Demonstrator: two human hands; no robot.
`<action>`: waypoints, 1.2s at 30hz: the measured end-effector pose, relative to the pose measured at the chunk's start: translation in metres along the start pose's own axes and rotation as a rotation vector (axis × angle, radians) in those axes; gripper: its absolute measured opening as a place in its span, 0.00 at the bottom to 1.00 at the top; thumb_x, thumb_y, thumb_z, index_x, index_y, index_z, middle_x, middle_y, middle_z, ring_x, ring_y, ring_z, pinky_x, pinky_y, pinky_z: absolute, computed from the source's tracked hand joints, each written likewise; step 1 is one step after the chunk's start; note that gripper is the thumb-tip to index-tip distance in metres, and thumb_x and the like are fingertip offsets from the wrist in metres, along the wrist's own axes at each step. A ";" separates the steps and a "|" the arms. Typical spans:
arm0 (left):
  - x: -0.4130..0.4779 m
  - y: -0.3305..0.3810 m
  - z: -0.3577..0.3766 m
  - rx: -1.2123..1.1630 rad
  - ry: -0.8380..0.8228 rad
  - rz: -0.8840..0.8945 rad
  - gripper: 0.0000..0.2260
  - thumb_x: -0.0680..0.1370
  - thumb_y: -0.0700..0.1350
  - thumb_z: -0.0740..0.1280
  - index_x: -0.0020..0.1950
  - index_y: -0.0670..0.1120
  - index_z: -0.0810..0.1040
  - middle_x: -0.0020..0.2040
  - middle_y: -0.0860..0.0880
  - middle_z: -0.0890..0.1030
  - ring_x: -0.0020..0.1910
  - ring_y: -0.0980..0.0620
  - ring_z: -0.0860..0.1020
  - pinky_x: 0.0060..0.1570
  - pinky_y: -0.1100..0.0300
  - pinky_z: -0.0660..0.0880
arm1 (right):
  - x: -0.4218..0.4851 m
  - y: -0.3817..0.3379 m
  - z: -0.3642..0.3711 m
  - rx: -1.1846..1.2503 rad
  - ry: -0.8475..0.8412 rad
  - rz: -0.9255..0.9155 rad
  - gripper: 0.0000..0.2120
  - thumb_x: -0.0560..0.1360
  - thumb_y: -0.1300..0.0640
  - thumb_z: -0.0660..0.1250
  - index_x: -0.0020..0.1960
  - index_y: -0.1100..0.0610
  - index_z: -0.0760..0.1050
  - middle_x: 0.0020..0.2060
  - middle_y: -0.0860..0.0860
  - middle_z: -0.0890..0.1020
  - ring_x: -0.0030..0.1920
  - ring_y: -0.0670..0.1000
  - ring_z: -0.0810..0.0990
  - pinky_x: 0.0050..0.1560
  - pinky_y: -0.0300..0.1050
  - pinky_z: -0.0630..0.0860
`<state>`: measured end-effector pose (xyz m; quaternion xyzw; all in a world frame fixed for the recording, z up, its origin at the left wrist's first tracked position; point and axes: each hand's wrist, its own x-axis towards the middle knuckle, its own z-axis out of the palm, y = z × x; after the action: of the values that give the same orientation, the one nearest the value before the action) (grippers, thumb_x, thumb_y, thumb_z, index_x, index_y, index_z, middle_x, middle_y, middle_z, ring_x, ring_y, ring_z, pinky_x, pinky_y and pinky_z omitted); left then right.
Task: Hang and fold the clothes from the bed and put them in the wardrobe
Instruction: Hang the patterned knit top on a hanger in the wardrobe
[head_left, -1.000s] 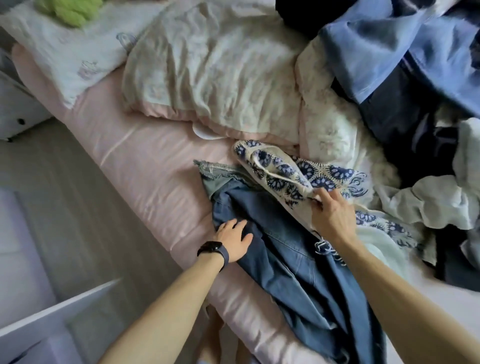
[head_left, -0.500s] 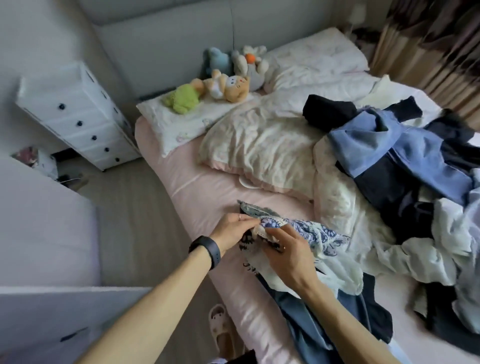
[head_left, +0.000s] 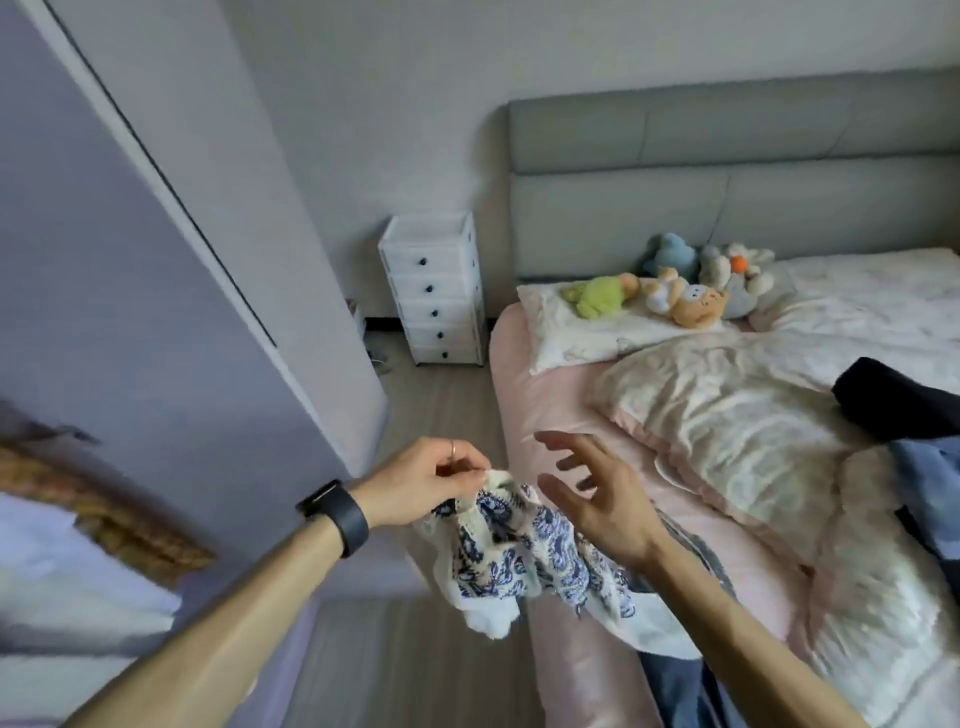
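Note:
My left hand (head_left: 426, 480) pinches the top edge of a white garment with a blue floral print (head_left: 524, 561), which hangs off the side of the bed (head_left: 524, 395). Beside it my right hand (head_left: 597, 493) hovers with fingers spread, holding nothing. A piece of blue denim clothing (head_left: 680, 686) lies on the bed's pink sheet under my right forearm. More dark and blue clothes (head_left: 909, 431) are piled at the right edge. The wardrobe (head_left: 130, 312) with its lilac door stands to the left.
A white drawer unit (head_left: 431, 291) stands by the grey headboard (head_left: 727, 171). Soft toys (head_left: 680, 291) sit on a pillow. A crumpled pale duvet (head_left: 727, 415) covers the bed's middle. Wooden floor (head_left: 431, 415) runs between bed and wardrobe.
The view has swung up and left toward the wardrobe. My right hand let go of the printed garment and spread open; my left hand lifted the garment off the bed's edge.

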<state>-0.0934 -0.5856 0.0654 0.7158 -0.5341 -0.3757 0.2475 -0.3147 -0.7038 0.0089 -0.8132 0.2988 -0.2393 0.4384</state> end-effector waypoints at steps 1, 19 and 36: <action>-0.009 -0.001 -0.009 0.017 0.002 0.011 0.04 0.80 0.48 0.69 0.51 0.57 0.82 0.48 0.54 0.85 0.50 0.56 0.81 0.54 0.61 0.76 | 0.010 -0.008 0.004 -0.048 -0.107 -0.040 0.23 0.77 0.51 0.72 0.70 0.40 0.73 0.66 0.41 0.75 0.61 0.40 0.75 0.58 0.39 0.73; -0.321 -0.102 -0.171 0.091 0.958 -0.190 0.04 0.82 0.46 0.65 0.52 0.51 0.79 0.50 0.55 0.83 0.50 0.59 0.79 0.54 0.64 0.73 | 0.080 -0.234 0.240 -0.229 -0.541 -0.581 0.15 0.76 0.40 0.68 0.47 0.51 0.73 0.42 0.46 0.77 0.41 0.48 0.77 0.43 0.45 0.75; -0.431 -0.130 -0.195 0.367 1.414 -0.572 0.04 0.83 0.48 0.63 0.53 0.52 0.77 0.42 0.53 0.80 0.41 0.56 0.77 0.42 0.64 0.72 | 0.154 -0.329 0.336 -0.420 -0.451 -0.885 0.10 0.75 0.46 0.69 0.51 0.48 0.71 0.48 0.50 0.81 0.47 0.60 0.81 0.44 0.49 0.76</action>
<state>0.0745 -0.1448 0.2010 0.9243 -0.0983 0.2142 0.3002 0.1037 -0.4760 0.1417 -0.9628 -0.1325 -0.1557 0.1769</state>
